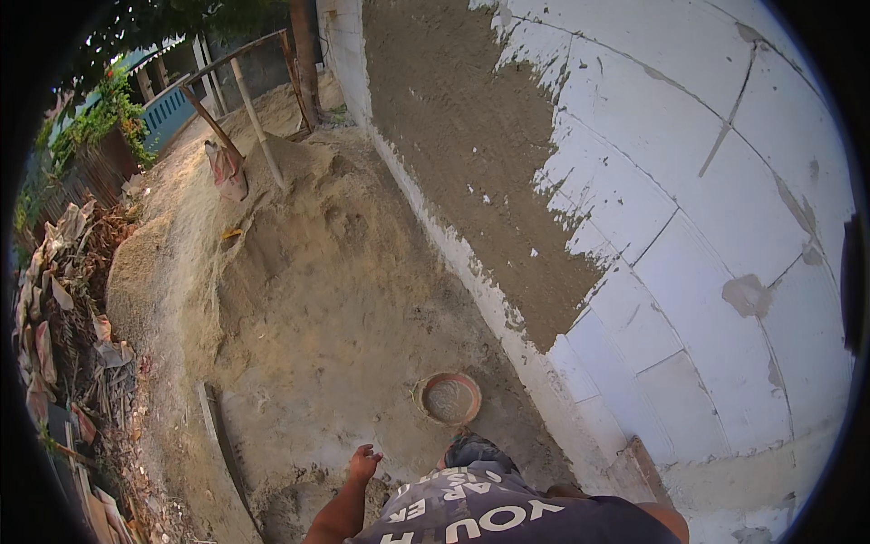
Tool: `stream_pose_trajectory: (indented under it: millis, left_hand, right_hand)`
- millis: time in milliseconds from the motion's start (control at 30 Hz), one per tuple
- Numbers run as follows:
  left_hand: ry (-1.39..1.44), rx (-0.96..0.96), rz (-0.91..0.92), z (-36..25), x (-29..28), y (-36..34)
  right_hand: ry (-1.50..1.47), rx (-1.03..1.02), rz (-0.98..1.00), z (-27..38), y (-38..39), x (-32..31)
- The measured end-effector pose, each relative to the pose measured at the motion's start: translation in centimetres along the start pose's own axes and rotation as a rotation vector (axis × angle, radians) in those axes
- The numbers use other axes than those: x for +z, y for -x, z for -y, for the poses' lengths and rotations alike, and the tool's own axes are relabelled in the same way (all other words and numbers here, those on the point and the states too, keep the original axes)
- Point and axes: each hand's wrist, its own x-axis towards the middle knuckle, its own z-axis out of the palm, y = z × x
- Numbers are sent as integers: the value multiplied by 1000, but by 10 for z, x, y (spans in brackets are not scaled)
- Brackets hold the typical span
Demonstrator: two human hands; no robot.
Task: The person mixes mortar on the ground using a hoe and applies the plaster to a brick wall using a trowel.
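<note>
- Along the right side, the wall (625, 172) is part-coated; much of its pale blockwork is bare, apparently outstanding.
- Mortar (453, 136) covers the far, lower section; its near edge is ragged.
- Sand heap (299, 213): left of the wall.
- Basin (477, 401): on the ground (317, 372), wet grey contents.
- Left hand (364, 462): fingers loosely released, nothing visibly held.
- Right hand: out of view; grasp undetermined.

White block wall (625, 181) right; sandy ground (299, 317); blue fence (169, 113) upper left; daylight.
</note>
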Motion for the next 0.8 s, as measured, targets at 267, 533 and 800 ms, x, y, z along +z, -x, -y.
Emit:
stream_pose_trajectory:
  millis: [267,533,800]
  left_hand:
    - [-135,-80,-67,-33,-40,-77]
    - [-297,90,56,-112,-145,-208]
    - [-854,298,362,-75,-366,-439]
  right_hand:
    - [-145,69,-649,185,-79,-264]
    - [-540,136,-666,310,-90,-286]
    - [-904,804,-430,339,-66,-158]
